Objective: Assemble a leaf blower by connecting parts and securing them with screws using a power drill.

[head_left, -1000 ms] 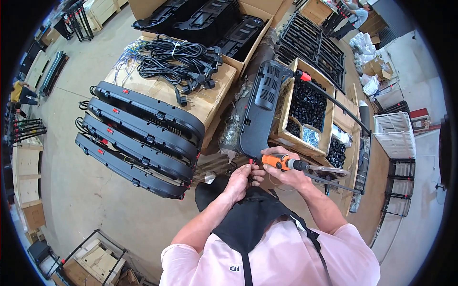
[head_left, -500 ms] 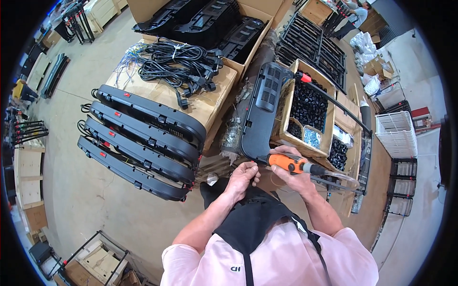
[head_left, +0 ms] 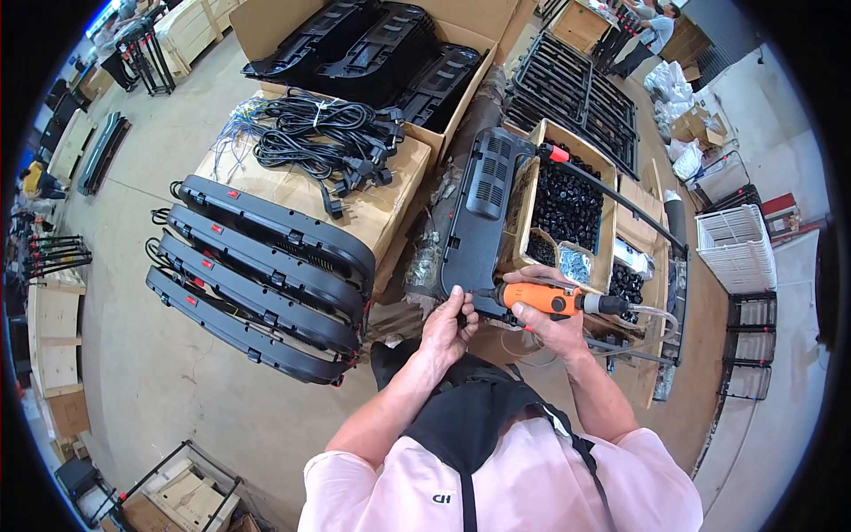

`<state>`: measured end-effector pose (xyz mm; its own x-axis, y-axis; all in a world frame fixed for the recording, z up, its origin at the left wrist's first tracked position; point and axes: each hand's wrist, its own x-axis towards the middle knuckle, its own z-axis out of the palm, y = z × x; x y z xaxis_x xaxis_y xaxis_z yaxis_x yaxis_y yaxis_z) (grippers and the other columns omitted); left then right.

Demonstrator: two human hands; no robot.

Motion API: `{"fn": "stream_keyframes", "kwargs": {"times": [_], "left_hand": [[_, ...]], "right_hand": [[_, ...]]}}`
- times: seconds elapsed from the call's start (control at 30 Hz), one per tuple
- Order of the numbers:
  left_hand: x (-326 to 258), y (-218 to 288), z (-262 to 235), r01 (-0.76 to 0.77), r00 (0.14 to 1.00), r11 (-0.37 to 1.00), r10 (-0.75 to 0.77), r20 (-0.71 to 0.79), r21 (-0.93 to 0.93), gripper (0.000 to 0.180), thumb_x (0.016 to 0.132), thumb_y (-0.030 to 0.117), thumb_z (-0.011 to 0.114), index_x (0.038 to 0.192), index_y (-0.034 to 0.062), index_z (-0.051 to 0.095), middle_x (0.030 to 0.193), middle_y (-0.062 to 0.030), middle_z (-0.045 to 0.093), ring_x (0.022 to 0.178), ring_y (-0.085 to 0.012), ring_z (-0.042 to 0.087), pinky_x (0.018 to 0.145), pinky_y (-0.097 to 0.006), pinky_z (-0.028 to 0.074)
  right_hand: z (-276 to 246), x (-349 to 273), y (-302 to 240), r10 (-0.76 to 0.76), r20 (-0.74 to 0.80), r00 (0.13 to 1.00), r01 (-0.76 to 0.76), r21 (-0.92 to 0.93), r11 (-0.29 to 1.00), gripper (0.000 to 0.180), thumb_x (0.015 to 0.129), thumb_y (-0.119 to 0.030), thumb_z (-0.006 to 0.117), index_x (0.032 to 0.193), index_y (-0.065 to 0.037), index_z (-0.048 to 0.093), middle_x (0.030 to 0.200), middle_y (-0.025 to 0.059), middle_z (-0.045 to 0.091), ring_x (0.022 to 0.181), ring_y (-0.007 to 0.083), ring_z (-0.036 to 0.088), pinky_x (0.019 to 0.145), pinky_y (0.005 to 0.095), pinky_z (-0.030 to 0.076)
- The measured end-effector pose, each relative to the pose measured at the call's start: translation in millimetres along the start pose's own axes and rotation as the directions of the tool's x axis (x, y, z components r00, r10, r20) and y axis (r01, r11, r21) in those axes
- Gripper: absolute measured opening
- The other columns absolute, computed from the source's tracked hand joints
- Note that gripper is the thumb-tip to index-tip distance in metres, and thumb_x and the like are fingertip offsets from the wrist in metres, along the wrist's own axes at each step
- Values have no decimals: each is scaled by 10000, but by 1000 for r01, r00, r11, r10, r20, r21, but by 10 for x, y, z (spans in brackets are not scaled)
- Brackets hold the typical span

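Note:
My right hand point(head_left: 555, 326) is wrapped round an orange power screwdriver point(head_left: 542, 299), held nearly level with its tip pointing left. A clear hose point(head_left: 660, 312) runs from the tool's back end. My left hand point(head_left: 450, 330) is closed in a pinch by the tool's tip, thumb up; what its fingers hold, if anything, is too small to make out. Just beyond both hands lies a long black plastic housing point(head_left: 472, 253) with a raised vented part. The screwdriver's tip is at the housing's near end; whether it touches is unclear.
Right of the housing, a wooden crate point(head_left: 525, 197) holds black parts and screws point(head_left: 574, 263), with a black tube frame point(head_left: 620, 191) across it. Left, several black housings point(head_left: 266, 285) stand in a row beside a carton with coiled power cables point(head_left: 315, 133). An open box point(head_left: 456, 120) holds black panels.
The screwdriver has turned to lie more level, and its tip has moved slightly left. My left fingers have lifted and turned upward beside the tip.

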<state>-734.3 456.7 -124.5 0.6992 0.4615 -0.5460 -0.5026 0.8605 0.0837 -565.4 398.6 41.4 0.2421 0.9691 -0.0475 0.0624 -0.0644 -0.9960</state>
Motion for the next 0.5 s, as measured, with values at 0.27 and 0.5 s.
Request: {"fn": "stream_keyframes", "kwargs": {"times": [0.27, 0.5], "left_hand": [[71, 61, 211, -67, 996, 993, 61, -65, -101, 242, 1103, 323, 579, 1129, 91, 644, 859, 3, 619, 740, -127, 593, 625, -251, 515], [145, 91, 170, -15, 1000, 984, 20, 24, -179, 228, 1108, 304, 571, 1164, 94, 640, 870, -7, 620, 769, -133, 601, 667, -270, 542]], "right_hand": [[42, 98, 44, 17, 60, 998, -14, -47, 999, 533, 897, -73, 804, 1359, -9, 547, 1320, 172, 677, 1259, 240, 631, 1107, 401, 512], [65, 160, 18, 4, 39, 999, -1, -91, 996, 522, 860, -45, 790, 1328, -29, 559, 1300, 184, 685, 1242, 260, 650, 1097, 435, 521]]}}
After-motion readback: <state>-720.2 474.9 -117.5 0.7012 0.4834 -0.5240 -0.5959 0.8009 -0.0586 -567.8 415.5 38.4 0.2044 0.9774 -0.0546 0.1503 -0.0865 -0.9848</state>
